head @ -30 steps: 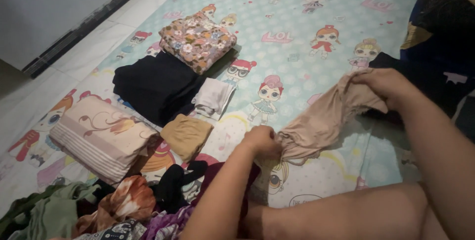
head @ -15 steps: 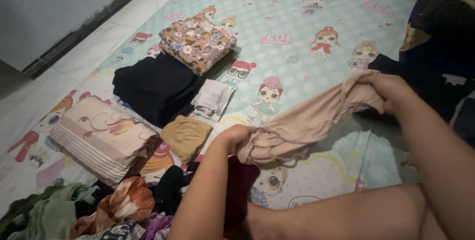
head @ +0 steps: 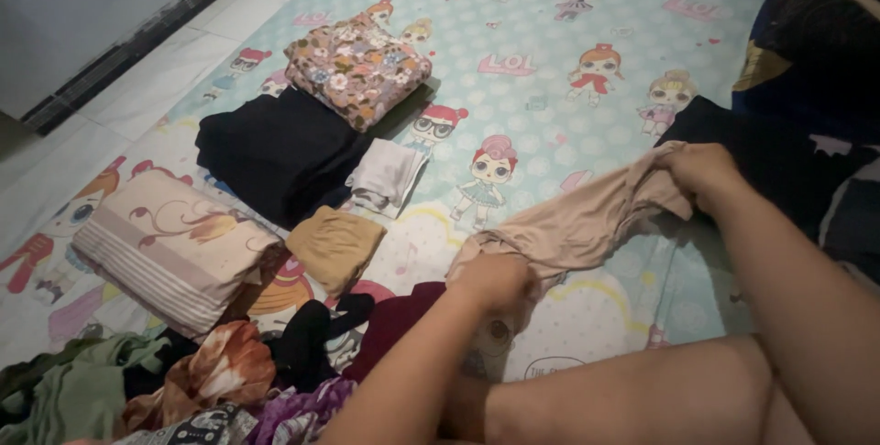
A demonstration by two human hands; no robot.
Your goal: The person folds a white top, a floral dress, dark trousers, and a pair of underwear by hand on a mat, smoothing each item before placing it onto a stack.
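A cartoon-print mat (head: pixel 550 87) covers the floor, laundry spread across it.

Nearest, the left hand (head: pixel 490 282) is closed on one end of a beige garment (head: pixel 577 225); the right hand (head: pixel 701 173) grips the other end, the cloth stretched between them just over the mat. Beyond lie a small tan fold (head: pixel 336 245), a white fold (head: pixel 385 175), a black stack (head: pixel 275 152) and a floral fold (head: pixel 356 67).

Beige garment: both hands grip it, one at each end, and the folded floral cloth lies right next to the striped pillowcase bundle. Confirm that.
Not quite. In the head view the folded floral cloth lies beside the black folded pile, which separates it from the striped bundle. Both the left hand and right hand do grip the beige garment.
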